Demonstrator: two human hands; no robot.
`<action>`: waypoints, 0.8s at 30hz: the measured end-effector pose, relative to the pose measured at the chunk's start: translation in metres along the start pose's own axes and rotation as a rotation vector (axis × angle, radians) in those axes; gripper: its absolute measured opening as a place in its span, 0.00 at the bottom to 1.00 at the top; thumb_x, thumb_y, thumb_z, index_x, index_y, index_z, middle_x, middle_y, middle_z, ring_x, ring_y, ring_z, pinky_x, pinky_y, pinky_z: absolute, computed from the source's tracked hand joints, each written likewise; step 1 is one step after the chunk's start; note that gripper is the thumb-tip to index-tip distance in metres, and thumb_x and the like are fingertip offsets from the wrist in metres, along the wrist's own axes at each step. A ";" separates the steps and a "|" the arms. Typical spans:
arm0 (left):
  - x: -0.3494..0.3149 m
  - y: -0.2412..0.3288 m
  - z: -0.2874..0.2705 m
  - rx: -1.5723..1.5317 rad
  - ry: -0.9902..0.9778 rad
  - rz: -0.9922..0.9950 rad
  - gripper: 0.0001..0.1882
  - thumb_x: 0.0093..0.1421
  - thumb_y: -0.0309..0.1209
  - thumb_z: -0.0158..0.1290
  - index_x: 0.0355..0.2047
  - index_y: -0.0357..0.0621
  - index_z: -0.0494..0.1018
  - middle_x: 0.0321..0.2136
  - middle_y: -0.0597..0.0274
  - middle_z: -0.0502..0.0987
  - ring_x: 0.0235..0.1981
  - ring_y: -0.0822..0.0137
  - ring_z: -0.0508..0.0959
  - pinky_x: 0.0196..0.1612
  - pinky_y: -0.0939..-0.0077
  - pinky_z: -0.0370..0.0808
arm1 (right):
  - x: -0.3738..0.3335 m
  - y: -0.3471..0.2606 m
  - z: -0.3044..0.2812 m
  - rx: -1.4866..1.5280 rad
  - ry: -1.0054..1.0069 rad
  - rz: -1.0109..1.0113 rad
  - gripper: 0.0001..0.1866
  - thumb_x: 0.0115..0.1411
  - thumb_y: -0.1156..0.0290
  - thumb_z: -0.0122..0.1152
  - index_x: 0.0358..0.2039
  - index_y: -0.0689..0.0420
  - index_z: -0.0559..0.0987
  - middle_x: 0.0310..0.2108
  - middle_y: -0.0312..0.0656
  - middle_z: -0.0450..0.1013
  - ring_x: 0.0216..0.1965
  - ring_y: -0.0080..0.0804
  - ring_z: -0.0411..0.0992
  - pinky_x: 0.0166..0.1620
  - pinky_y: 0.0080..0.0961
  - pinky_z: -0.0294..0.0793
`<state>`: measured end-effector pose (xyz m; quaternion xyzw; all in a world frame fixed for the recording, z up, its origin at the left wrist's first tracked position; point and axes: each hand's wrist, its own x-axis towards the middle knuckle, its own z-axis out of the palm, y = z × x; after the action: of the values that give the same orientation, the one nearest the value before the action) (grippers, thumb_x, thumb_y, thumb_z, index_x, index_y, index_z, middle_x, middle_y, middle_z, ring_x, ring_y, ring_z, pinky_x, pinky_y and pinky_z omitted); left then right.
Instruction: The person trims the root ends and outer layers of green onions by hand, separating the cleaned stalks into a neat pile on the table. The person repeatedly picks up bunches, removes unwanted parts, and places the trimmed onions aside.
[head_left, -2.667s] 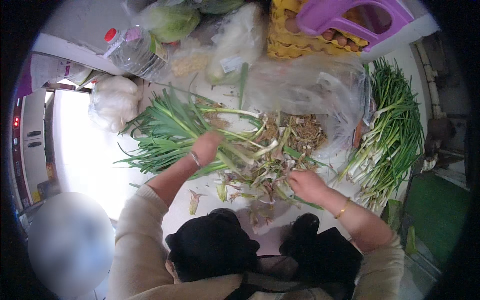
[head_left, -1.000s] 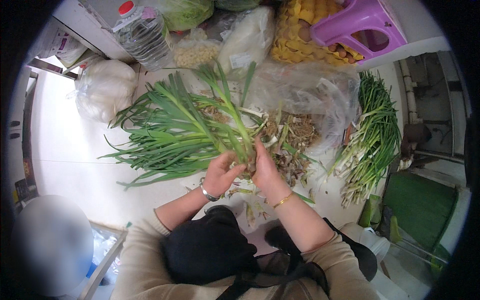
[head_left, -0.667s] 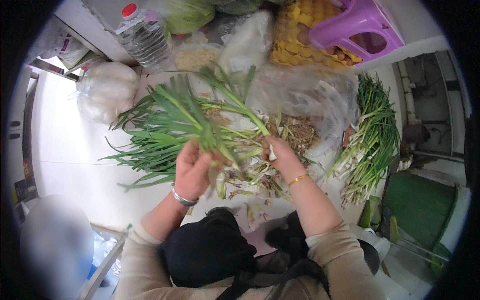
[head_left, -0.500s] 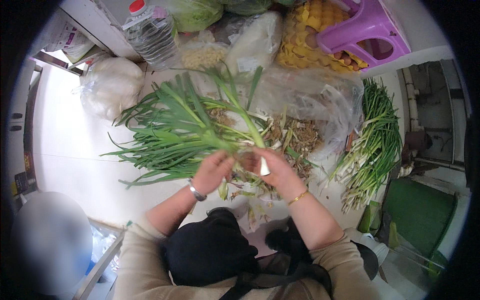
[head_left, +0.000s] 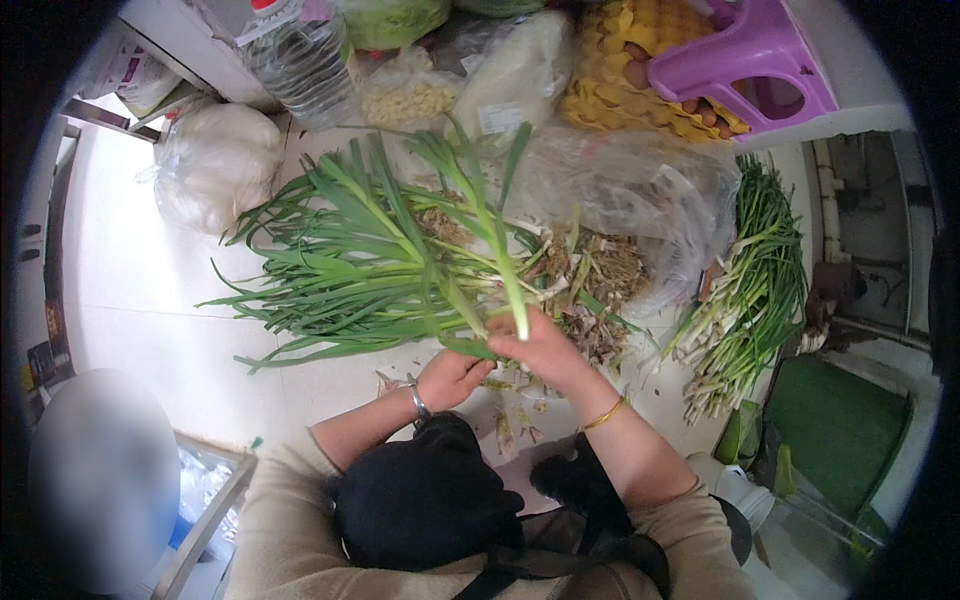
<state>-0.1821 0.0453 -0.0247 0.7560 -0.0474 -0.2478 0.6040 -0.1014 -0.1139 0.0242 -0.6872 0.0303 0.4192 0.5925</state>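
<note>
In my right hand [head_left: 545, 352] are a couple of green garlic stalks [head_left: 512, 290], gripped near their white lower ends, leaves pointing away from me. Close beside it, my left hand [head_left: 452, 380] is closed with its fingertips pinched at a green leaf [head_left: 468, 347] hanging off the held stalks. Beyond my hands lies a large pile of green garlic [head_left: 330, 265], its long flat leaves fanning left. Cut roots and dry peelings [head_left: 612, 270] lie heaped just right of the pile. My fingers partly hide the stalk ends.
A bundle of thin green onions [head_left: 745, 290] lies at the right. Along the back are a plastic bottle [head_left: 300, 70], bagged vegetables [head_left: 515, 75], yellow egg trays [head_left: 620, 60] and a purple stool [head_left: 745, 65]. A clear bag [head_left: 640, 190] and a white bag [head_left: 220, 160] rest on the floor.
My left hand has moved down toward me, drawing a leaf down from the held stalks. My right hand stays on the stalks and has shifted slightly.
</note>
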 end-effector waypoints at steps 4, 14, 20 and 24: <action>0.005 0.000 0.014 0.165 -0.001 0.109 0.11 0.58 0.37 0.43 0.27 0.43 0.70 0.17 0.47 0.70 0.21 0.45 0.72 0.24 0.55 0.68 | -0.004 0.019 0.013 -0.238 0.105 0.045 0.13 0.52 0.75 0.57 0.38 0.62 0.68 0.31 0.41 0.69 0.30 0.27 0.68 0.33 0.23 0.70; 0.009 0.004 0.011 0.442 -0.194 0.542 0.08 0.52 0.34 0.49 0.23 0.44 0.64 0.19 0.58 0.70 0.22 0.56 0.74 0.22 0.62 0.70 | -0.011 0.010 -0.043 0.269 0.178 0.188 0.07 0.55 0.77 0.47 0.35 0.58 0.63 0.21 0.36 0.62 0.14 0.17 0.56 0.16 0.17 0.54; 0.003 0.001 0.011 0.364 -0.050 0.831 0.08 0.47 0.31 0.51 0.27 0.44 0.68 0.20 0.57 0.70 0.22 0.55 0.73 0.24 0.68 0.70 | -0.002 0.020 -0.073 -0.058 0.456 0.104 0.08 0.55 0.75 0.49 0.35 0.60 0.63 0.17 0.33 0.60 0.12 0.19 0.56 0.14 0.19 0.54; 0.027 -0.053 0.007 0.205 0.372 0.080 0.14 0.49 0.35 0.54 0.31 0.38 0.70 0.24 0.53 0.73 0.24 0.61 0.74 0.26 0.73 0.71 | -0.013 0.018 -0.094 0.141 0.375 0.114 0.06 0.55 0.73 0.52 0.31 0.61 0.67 0.17 0.34 0.62 0.14 0.20 0.59 0.16 0.18 0.58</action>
<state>-0.1733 0.0434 -0.0837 0.8438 0.0100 -0.0740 0.5314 -0.0684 -0.2044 0.0131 -0.7072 0.2079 0.3136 0.5985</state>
